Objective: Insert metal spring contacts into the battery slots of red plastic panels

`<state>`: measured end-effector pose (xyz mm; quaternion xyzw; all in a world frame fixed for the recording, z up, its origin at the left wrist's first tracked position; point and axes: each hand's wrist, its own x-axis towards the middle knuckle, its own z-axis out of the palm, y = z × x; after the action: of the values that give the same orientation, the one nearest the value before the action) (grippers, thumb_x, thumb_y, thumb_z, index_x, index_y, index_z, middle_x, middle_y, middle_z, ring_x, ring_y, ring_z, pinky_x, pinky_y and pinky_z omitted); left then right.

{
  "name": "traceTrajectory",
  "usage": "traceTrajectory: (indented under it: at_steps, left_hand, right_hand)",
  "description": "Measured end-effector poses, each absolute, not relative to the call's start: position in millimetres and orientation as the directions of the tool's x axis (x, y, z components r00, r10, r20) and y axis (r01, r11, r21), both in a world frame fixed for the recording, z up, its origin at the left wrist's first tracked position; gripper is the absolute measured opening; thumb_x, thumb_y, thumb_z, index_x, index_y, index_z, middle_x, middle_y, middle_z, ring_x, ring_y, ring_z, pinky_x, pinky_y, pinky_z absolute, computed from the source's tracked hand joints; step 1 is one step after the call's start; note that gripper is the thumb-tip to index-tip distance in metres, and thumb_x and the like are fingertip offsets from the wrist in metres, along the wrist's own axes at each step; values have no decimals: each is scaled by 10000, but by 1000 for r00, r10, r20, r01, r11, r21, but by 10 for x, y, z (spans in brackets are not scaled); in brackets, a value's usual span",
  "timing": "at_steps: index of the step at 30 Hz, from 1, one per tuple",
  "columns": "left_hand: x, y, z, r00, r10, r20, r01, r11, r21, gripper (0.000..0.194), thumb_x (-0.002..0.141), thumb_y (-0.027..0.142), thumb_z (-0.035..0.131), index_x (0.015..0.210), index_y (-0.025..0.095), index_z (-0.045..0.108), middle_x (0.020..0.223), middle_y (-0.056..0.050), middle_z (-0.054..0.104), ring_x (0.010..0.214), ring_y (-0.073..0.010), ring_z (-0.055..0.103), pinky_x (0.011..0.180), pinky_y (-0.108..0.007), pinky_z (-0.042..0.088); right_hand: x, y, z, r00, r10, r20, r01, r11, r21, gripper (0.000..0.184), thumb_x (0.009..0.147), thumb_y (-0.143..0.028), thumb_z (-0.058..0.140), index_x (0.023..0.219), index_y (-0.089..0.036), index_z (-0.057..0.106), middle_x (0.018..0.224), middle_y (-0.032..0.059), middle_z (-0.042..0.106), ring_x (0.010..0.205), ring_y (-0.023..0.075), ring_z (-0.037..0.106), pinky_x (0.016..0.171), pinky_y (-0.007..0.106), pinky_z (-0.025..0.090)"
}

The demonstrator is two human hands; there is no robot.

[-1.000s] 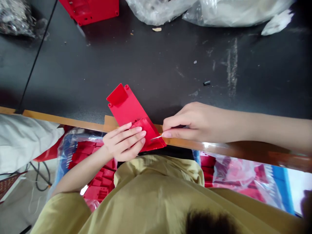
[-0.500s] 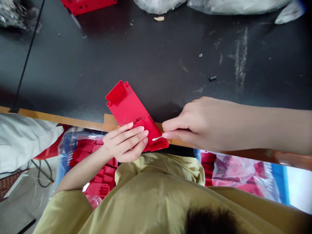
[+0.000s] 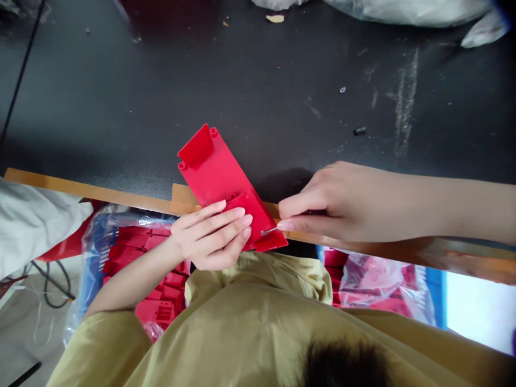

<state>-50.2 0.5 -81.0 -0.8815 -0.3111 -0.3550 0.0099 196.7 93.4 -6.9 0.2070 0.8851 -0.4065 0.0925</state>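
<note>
A flat red plastic part with raised tabs lies across the near edge of the black table, one end hanging over the wooden rim. My left hand grips its near end, fingers curled over the top. My right hand is pinched on a thin metal tool, probably a small blade or pick, whose tip touches the part's near right edge.
Below the table edge stand bags of several red plastic parts in clear wrap, left and right of my lap. Clear plastic bags lie at the table's far side. A small black bit and a washer rest on the table.
The view has shifted a little, so the far red housing has left the frame. Both hands keep their hold. The tool tip stays at the part's edge, slightly further right.
</note>
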Motion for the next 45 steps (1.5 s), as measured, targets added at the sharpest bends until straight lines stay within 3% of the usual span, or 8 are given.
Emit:
traceTrajectory:
  at_steps: [5, 17, 23, 32, 36, 39, 42, 45]
  left_hand:
    - [-417, 39, -798, 511, 330, 794, 552, -834, -8, 153, 839, 95, 667, 784, 235, 699, 835, 62, 795, 798, -125, 766, 912, -255, 615]
    - [-412, 45, -743, 521, 361, 774, 569, -823, 1, 141, 848, 101, 660, 791, 227, 686, 798, 85, 788, 729, -117, 759, 805, -238, 650]
    - [-499, 4, -814, 493, 554, 671, 466, -819, 334, 275, 804, 77, 699, 910, 331, 706, 912, 110, 787, 867, -138, 762, 883, -267, 635]
    - [-521, 17, -865, 497, 540, 680, 447, -830, 333, 300, 803, 81, 701, 935, 350, 719, 918, 99, 789, 847, -141, 763, 874, -278, 635]
    - [-489, 19, -869, 482, 546, 685, 466, -822, 327, 249, 815, 92, 691, 884, 329, 725, 896, 77, 793, 840, -151, 765, 855, -296, 642]
    - [-417, 2, -777, 413, 462, 785, 515, -829, 217, 211, 795, 71, 708, 845, 277, 711, 855, 45, 795, 806, -161, 770, 831, -293, 646]
    - [-344, -25, -622, 305, 442, 844, 638, -752, 164, 158, 817, 79, 692, 854, 233, 692, 786, 23, 786, 727, -155, 763, 801, -293, 650]
    - [-303, 10, -482, 148, 418, 896, 671, -708, 220, 122, 872, 92, 619, 875, 194, 687, 788, -28, 765, 772, -172, 751, 845, -345, 635]
  right_hand:
    - [1955, 922, -54, -895, 286, -343, 447, 578, -683, 356, 981, -373, 470, 657, -225, 491, 471, -67, 347, 418, 84, 251, 450, 222, 172]
    - [1896, 868, 4, -801, 325, -503, 594, 545, -592, 324, 949, -385, 437, 671, -242, 522, 482, -58, 393, 403, 89, 251, 463, 243, 176]
    - [1890, 862, -13, -769, 306, -561, 634, 479, -607, 378, 969, -423, 412, 664, -231, 523, 480, -54, 425, 411, 89, 283, 454, 248, 226]
    - [1865, 775, -17, -714, 366, -596, 700, 386, -601, 426, 957, -433, 432, 602, -198, 444, 465, -45, 379, 415, 87, 286, 480, 265, 222]
    - [1909, 833, -68, -733, 290, -616, 657, 65, -751, 473, 953, -534, 440, 625, -192, 421, 504, -54, 370, 457, 81, 303, 477, 237, 249]
    - [2100, 939, -147, -654, 575, -492, 528, -119, -841, 478, 989, -570, 327, 752, -194, 500, 515, -70, 342, 445, 86, 271, 460, 233, 257]
    - [2410, 990, -250, -468, 876, -116, 564, 195, -803, 426, 1010, -507, 364, 926, -181, 625, 721, 3, 543, 618, 114, 491, 611, 248, 424]
    - [2727, 1001, -395, -444, 879, 174, 723, 466, -509, 363, 1012, -430, 408, 1076, -208, 688, 990, 81, 633, 911, 188, 625, 847, 340, 498]
